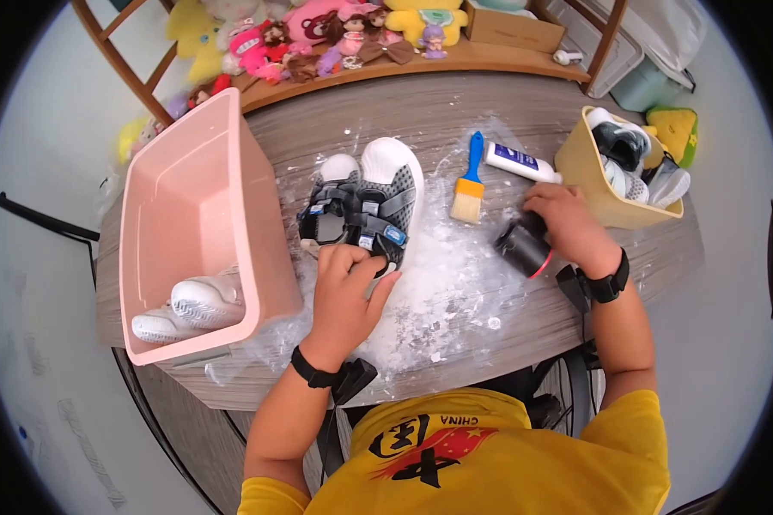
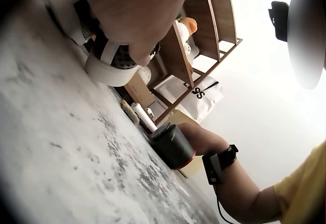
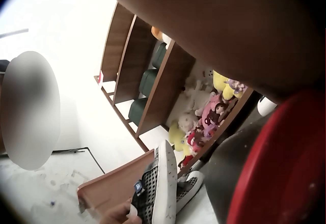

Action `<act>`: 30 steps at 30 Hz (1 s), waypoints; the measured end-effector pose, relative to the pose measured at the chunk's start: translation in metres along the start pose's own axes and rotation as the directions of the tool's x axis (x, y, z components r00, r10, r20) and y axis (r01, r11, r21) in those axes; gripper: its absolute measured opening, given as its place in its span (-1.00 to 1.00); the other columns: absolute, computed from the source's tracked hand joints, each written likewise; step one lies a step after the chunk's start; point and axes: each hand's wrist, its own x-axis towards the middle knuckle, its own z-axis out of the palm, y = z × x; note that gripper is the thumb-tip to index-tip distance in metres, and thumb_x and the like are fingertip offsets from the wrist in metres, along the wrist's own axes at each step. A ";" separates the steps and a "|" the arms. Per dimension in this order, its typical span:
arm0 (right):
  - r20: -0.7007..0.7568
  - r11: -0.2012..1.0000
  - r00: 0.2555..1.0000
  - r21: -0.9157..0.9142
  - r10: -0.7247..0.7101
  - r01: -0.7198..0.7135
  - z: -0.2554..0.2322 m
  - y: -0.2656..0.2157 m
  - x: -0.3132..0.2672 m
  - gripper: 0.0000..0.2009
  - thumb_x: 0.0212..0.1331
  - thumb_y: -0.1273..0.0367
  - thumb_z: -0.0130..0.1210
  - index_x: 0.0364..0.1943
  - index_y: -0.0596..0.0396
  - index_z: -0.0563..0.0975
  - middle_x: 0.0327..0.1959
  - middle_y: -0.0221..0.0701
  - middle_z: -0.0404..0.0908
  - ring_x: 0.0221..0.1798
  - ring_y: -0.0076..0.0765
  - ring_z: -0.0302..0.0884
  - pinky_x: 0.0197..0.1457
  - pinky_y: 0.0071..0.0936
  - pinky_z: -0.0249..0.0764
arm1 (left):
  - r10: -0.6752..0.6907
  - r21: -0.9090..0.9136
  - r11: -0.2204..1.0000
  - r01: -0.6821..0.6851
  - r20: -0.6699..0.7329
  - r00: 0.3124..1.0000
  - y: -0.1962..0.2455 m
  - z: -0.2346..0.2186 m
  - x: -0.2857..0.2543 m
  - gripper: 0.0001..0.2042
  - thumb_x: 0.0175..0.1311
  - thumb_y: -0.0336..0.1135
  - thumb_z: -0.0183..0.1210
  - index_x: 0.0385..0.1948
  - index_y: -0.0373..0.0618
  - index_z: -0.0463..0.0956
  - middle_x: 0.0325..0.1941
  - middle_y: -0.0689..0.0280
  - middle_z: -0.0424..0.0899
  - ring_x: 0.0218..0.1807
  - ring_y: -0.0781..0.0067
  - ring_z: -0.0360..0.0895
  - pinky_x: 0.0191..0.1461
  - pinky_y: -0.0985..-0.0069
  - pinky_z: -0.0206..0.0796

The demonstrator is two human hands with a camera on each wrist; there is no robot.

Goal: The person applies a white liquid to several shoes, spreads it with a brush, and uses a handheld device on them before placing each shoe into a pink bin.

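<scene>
On the table stands a pair of grey-and-black strapped shoes with white soles. My left hand grips the right-hand shoe at its heel end, fingers curled over the opening. In the right wrist view that shoe appears tilted, with fingers at its heel. Its mate, the other strapped shoe, lies close on its left. My right hand holds a black cylinder with a red rim, which lies tipped low at the table. The left wrist view shows the cylinder from its side.
A pink bin with white shoes inside stands at left. Behind my right hand are a yellow basket of shoes, a white tube and a blue-handled brush. White powder marks the tabletop. A shelf of dolls runs along the back.
</scene>
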 end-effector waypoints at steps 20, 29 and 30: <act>0.336 0.950 0.937 0.312 -0.098 -0.012 0.014 -0.028 0.091 -0.75 0.07 0.24 0.29 -0.24 0.08 0.64 -0.37 -0.25 0.64 -0.25 -0.14 0.60 -0.16 -0.30 0.47 | -0.131 -0.311 0.936 0.163 0.121 0.984 0.000 -0.005 0.000 -0.77 0.04 -0.44 0.40 -0.57 -0.33 0.48 -0.35 0.16 0.53 -0.38 0.26 0.46 -0.30 0.47 0.32; 0.458 0.954 0.879 0.298 -0.135 -0.009 0.001 -0.058 0.092 -0.80 -0.03 0.31 0.31 -0.31 0.03 0.65 -0.39 -0.28 0.64 -0.27 -0.15 0.60 -0.20 -0.31 0.46 | -0.315 -0.350 0.779 0.520 0.499 0.807 -0.010 -0.010 0.000 -0.81 0.16 -0.42 0.32 -0.46 -0.25 0.46 -0.38 0.29 0.50 -0.39 0.58 0.39 -0.37 0.53 0.24; 0.453 0.950 0.881 0.312 -0.135 -0.014 0.000 -0.059 0.091 -0.82 -0.03 0.32 0.29 -0.32 0.03 0.65 -0.39 -0.28 0.64 -0.28 -0.14 0.60 -0.21 -0.32 0.46 | -0.342 -0.415 0.684 0.600 0.544 0.766 -0.011 -0.009 -0.001 -0.85 0.19 -0.44 0.30 -0.38 -0.25 0.48 -0.33 0.32 0.54 -0.33 0.63 0.42 -0.32 0.55 0.29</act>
